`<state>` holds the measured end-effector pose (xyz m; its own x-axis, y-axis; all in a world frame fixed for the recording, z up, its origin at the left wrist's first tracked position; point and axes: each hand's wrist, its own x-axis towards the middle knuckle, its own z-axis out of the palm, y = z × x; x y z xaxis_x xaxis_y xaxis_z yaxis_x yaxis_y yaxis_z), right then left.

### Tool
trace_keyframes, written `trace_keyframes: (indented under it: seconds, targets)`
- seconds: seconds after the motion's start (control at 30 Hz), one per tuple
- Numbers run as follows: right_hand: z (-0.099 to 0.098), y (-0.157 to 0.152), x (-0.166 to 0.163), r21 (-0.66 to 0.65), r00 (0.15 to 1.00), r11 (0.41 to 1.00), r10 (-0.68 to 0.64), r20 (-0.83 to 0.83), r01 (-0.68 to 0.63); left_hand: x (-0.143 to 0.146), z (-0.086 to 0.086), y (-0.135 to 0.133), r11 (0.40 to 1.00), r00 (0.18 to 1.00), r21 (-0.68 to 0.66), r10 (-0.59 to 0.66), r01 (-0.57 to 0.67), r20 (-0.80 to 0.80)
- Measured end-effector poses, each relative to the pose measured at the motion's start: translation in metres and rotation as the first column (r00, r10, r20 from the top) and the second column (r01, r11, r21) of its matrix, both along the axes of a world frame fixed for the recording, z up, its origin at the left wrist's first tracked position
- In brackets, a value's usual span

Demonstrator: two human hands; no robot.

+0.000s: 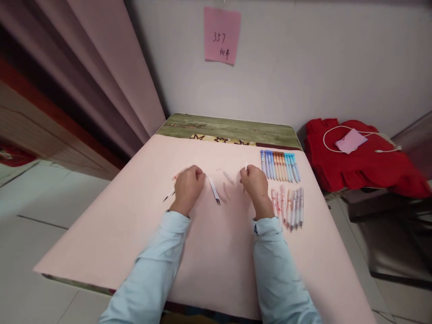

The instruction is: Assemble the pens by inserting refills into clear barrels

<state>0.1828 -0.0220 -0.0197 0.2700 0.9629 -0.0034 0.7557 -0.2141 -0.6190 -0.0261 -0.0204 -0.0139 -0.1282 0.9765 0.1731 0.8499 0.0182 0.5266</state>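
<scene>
In the head view, my right hand (255, 183) is closed in a pinch on a thin white pen refill (246, 165), its dark tip pointing down. My left hand (189, 186) is closed too, its fingertips pressed together; what they hold, if anything, is hidden. White sticks with dark tips, like pen refills (168, 195), stick out past the left side of that hand. Between my hands lie white refills (214, 191) with dark tips, a pale pen barrel (228, 177) and slim curved pale pieces (226, 191).
Blue, brown and light-blue pens (279, 166) form a row at the right; below them lie red-and-white and greyish pens (294, 209). The pink-covered table (216, 265) meets a wall with a pink note (222, 36). Red cloth (324, 157) with a white cable (326, 132) is at the right.
</scene>
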Motion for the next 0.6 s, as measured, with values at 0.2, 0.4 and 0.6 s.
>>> trace_keyframes:
  seconds: [0.2,0.4,0.6]
  targets:
    - [-0.004,0.002,-0.011,-0.134,0.978,0.987,0.114,0.173,-0.091,-0.06,-0.015,0.018,0.94,0.835,0.144,0.196,-0.309,0.513]
    - [0.003,-0.001,-0.013,-0.375,0.905,0.889,0.363,0.223,-0.264,-0.084,-0.025,0.003,0.977,0.662,-0.076,0.19,-0.198,0.725]
    - [0.007,-0.005,-0.026,-0.565,0.895,0.765,0.435,0.1,-0.309,-0.1,-0.021,-0.011,0.991,0.898,-0.124,0.101,-0.052,0.427]
